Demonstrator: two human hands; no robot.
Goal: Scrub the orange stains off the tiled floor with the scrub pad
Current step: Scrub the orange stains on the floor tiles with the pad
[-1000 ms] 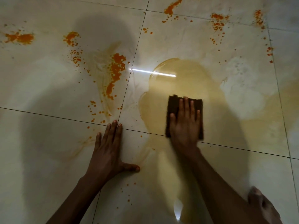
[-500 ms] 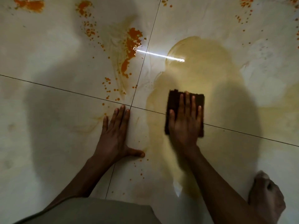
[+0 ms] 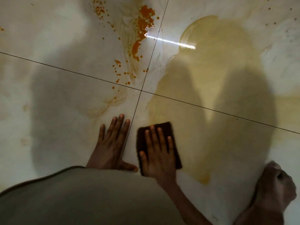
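Here the right hand (image 3: pixel 158 153) presses flat-fingered on the scrub pad (image 3: pixel 159 144) at lower centre; the left hand (image 3: pixel 112 143) braces, spread, beside it. Firm overlapping strokes should reach the orange stains (image 3: pixel 142 28) at upper centre.

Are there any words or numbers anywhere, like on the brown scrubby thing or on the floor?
None: no words, numbers or signs show anywhere.
Scrub pad: plain dark brown, no label on the part that shows; the right hand covers much of it.
Tiled floor: only orange stains and a yellowish wet patch.
Left hand: flat on the tile.
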